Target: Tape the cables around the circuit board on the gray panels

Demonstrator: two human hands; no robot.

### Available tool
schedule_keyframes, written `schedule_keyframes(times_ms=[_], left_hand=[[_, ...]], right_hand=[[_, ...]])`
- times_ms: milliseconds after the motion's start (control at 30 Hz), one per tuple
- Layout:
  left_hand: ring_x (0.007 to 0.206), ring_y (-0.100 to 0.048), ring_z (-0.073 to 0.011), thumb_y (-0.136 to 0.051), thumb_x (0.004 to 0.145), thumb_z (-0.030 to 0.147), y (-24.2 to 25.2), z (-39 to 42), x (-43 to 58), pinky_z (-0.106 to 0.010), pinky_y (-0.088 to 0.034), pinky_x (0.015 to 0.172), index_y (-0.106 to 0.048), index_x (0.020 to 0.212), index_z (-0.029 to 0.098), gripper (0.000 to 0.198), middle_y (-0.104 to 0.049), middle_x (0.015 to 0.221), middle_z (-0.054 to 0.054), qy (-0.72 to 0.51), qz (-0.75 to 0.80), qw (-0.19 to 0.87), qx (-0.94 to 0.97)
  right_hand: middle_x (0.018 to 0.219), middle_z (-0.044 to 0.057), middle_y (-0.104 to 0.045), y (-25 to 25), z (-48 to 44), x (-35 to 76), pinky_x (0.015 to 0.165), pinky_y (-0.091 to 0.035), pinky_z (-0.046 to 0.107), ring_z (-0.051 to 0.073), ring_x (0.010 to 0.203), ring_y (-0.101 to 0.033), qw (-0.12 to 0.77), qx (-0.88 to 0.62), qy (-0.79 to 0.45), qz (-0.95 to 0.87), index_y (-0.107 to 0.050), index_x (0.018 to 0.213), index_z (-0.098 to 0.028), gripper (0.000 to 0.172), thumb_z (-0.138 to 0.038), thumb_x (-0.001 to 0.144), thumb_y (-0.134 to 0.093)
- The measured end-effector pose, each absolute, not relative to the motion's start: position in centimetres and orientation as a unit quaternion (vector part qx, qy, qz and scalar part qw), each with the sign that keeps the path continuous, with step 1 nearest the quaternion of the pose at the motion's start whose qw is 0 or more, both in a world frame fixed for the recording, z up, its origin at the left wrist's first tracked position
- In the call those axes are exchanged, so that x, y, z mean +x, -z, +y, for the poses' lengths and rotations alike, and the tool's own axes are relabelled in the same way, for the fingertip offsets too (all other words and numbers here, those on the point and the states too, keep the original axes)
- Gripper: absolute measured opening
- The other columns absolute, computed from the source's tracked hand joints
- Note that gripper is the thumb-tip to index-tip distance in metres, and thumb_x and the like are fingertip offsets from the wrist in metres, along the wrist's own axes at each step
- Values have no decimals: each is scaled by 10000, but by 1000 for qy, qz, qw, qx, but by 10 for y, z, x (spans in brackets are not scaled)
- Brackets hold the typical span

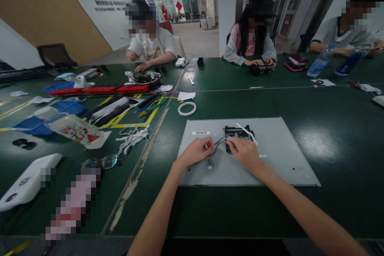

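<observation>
A flat grey metal panel (282, 152) lies on the green table in front of me. Near its middle sits a black bracket (229, 132) with some green circuit board showing, and a white strip (247, 133) lies slanted across it. My left hand (200, 149), left of the bracket, is closed on a grey cable (218, 142). The cable's loose end, with a small pale plug (210, 165), hangs below that hand. With pinched fingers, my right hand (240, 148) holds the cable's other end at the bracket's left edge. The fingertips hide the exact contact.
A white tape roll (187, 108) and a small wrench (191, 81) lie beyond the panel. To the left are eyeglasses (103, 162), tangled white straps (133, 139), blue trays (33, 124) and a white device (28, 182). Several people sit across the table; bottles (322, 60) stand far right.
</observation>
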State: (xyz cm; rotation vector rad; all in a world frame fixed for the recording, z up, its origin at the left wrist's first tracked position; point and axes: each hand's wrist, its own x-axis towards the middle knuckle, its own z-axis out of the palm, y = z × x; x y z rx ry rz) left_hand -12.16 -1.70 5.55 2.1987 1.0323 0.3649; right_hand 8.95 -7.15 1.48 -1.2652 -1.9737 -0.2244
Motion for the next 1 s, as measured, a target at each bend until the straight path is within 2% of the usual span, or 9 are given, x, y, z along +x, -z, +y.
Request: schedule_keyframes(times_ms=[167, 233, 367, 500, 667, 867, 1000], left_hand=[[713, -595, -152, -282, 912, 432, -58, -20, -111, -252, -416, 730, -657, 735, 151, 501, -676, 730, -31, -157, 457, 360, 798], [724, -597, -164, -245, 916, 465, -58, -23, -107, -254, -419, 719, -674, 742, 144, 563, -685, 744, -40, -158, 486, 345, 787], [735, -593, -170, -350, 895, 429, -62, -39, -108, -248, -404, 674, -665, 829, 176, 410, -681, 809, -30, -132, 485, 244, 830], [837, -598, -189, -447, 860, 385, -67, -68, -114, -269, -416, 735, -620, 954, 210, 263, -648, 939, -39, -115, 485, 148, 854], [876, -590, -187, -568, 783, 312, -55, -90, -115, -276, -446, 752, -566, 1010, 212, 248, -568, 1093, -41, -116, 496, 114, 853], [939, -548, -197, -491, 771, 80, -36, -82, -117, -327, -433, 843, -597, 990, 199, 271, -591, 1013, -51, -184, 475, 107, 854], [927, -534, -202, -488, 773, 52, -31, -78, -125, -360, -422, 845, -625, 960, 208, 279, -615, 987, -41, -210, 439, 100, 868]], right_hand=[[861, 55, -678, -19, -75, 93, 750, -430, 257, 142, 799, -627, 372, -470, 94, -795, -627, 982, -135, 189, -177, 913, -456], [886, 64, -675, -19, -76, 93, 762, -431, 263, 142, 814, -624, 355, -450, 100, -813, -622, 996, -129, 201, -175, 920, -442], [962, 77, -663, -17, -78, 90, 785, -437, 279, 159, 873, -613, 327, -418, 128, -838, -603, 1036, -119, 207, -147, 915, -437], [978, 98, -650, -17, -78, 84, 786, -452, 282, 177, 892, -605, 295, -401, 144, -855, -593, 1041, -99, 206, -106, 889, -454], [971, 112, -637, -18, -82, 76, 757, -464, 275, 174, 877, -604, 255, -395, 138, -872, -582, 1046, -109, 215, -96, 890, -434], [947, 98, -629, -17, -87, 70, 738, -467, 275, 173, 882, -595, 213, -375, 124, -894, -584, 1026, -124, 205, -93, 893, -432], [934, 98, -623, -16, -89, 67, 703, -470, 279, 175, 863, -590, 200, -370, 121, -899, -583, 1030, -121, 203, -99, 896, -431]])
